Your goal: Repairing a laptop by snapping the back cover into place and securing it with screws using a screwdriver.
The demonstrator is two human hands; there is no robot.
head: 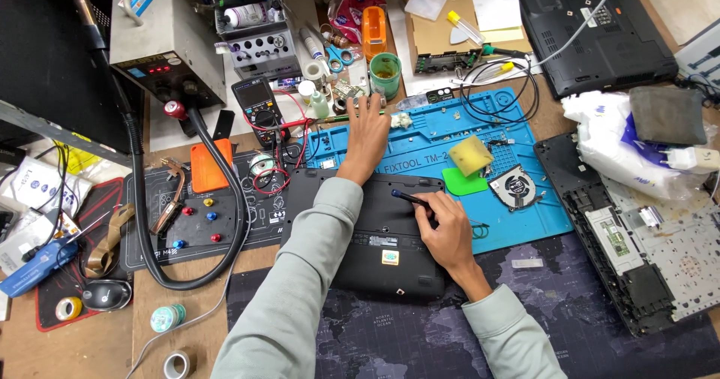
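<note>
On the black laptop base [382,236], the right hand [448,236] pinches a dark screwdriver [411,197], its shaft pointing toward ten o'clock. At twelve o'clock, the left hand [367,135] reaches with fingers spread over the blue mat [517,229].

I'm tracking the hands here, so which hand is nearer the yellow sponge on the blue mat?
Right. The right hand holds a dark tool just below-left of the yellow sponge; the left hand lies farther left, flat on the blue mat.
</note>
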